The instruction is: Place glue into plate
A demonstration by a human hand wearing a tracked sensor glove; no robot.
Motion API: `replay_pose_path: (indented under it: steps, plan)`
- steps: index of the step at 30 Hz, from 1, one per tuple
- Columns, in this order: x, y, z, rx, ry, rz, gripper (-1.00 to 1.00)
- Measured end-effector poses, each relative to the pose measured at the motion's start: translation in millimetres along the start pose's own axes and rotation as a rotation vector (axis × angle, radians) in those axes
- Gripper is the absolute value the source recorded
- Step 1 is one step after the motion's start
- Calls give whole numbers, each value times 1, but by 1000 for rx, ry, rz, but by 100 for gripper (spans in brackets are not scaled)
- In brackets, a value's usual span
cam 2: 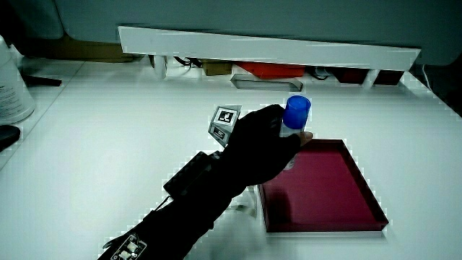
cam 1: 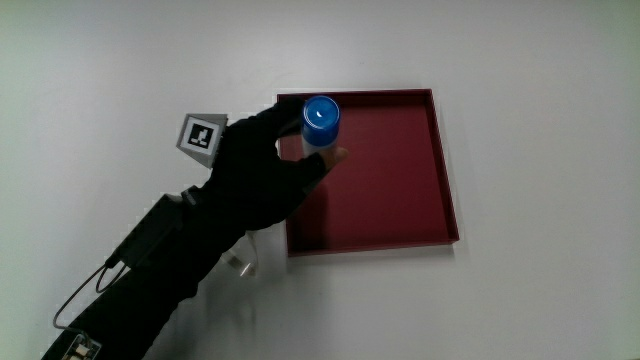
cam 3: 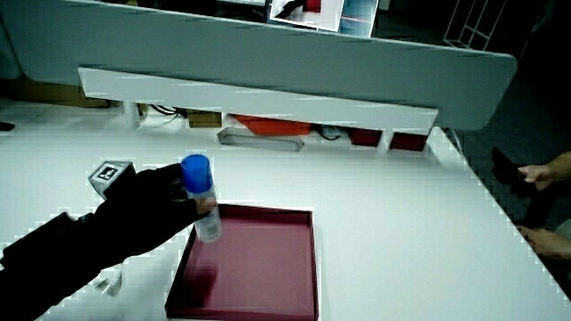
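Observation:
The glue is a stick with a blue cap and a pale body; it also shows in both side views. The hand in its black glove is shut on the glue, holding it upright above the corner of the plate. The plate is a dark red square tray, seen in both side views, with nothing lying in it. A patterned cube sits on the back of the hand. The forearm runs from the hand toward the person.
A low white partition stands along the table's edge farthest from the person, with a grey tray and red items under it. A white container stands at the table's edge in a side view.

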Motion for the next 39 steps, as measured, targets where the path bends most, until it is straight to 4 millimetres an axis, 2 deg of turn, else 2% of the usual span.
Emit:
replay_pose_path:
  steps: [3,6,7,13,27,33,37,39]
  plan:
    - [-11,0,-7,-22,30,23,0]
    - [-21,-1,-15,-49,-25,28,0]
    - [-24,-2,-16,-59,32,42,0]
    - [-34,-6,-24,-87,16,103,0]
    - [-43,-11,-26,-72,12,122,0]
    - [-45,-13,-25,-70,-24,147,-50]
    - [-38,-18,-15,-61,-111,112,-83]
    - [-27,-21,-8,-115,-161,146,-100]
